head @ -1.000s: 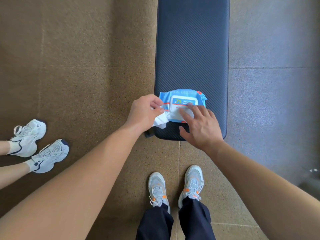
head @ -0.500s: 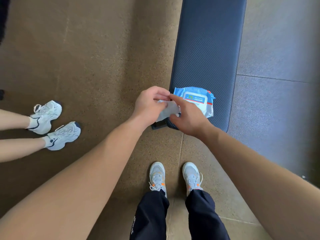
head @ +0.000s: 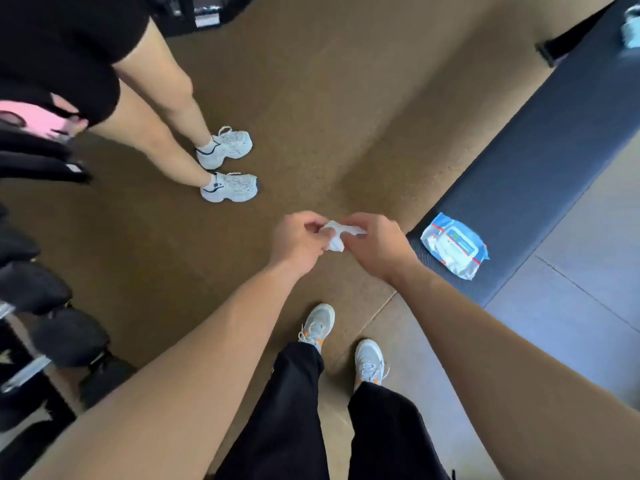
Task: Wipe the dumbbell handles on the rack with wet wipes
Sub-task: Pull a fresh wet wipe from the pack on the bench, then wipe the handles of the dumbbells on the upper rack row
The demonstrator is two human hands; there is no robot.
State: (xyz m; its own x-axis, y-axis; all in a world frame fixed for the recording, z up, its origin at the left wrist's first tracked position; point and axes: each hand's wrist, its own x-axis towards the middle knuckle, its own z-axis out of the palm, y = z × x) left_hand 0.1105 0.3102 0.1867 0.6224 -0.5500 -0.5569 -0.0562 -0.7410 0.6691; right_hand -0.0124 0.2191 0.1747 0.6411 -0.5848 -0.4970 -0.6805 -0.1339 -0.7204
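Observation:
A white wet wipe (head: pixel 335 237) is held between both hands over the brown floor. My left hand (head: pixel 299 239) pinches its left side and my right hand (head: pixel 375 245) pinches its right side. The blue wet-wipe pack (head: pixel 453 245) lies on the near end of the dark blue bench (head: pixel 540 168), to the right of my hands. Black dumbbells (head: pixel 45 299) with metal handles (head: pixel 26 372) sit on the rack at the left edge, blurred and partly cut off.
Another person in black shorts and white sneakers (head: pixel 228 168) stands at the upper left, near the rack. My own feet (head: pixel 343 341) are below my hands. Grey floor tiles (head: pixel 571 306) lie to the right of the bench.
My hands have left the pack and come away from the bench with a wipe between them. The view has swung left, bringing the dumbbell rack and the other person into sight.

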